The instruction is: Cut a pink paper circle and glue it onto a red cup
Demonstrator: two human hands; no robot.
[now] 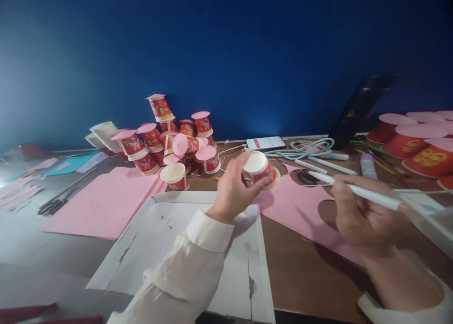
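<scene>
My left hand [233, 189] is wrapped round a small red paper cup [266, 173], tilted with its white end toward me. It is above the cut pink paper [300, 206]. In my right hand [368, 215] is a white marker [371, 195], its tip pointing left toward the cup; the hand is slightly blurred. Under my left forearm lies a torn white sheet [194, 215]. Just left of the held cup, another red paper cup [174, 175] stands with its pale opening up.
Several red cups with pink paper discs [150, 137] are stacked behind. At right are larger red cups [412, 142] and a black bottle [361, 106]. A phone [265, 143], a coiled cable [307, 148], pink sheets [109, 196] and scissors [58, 203] lie around.
</scene>
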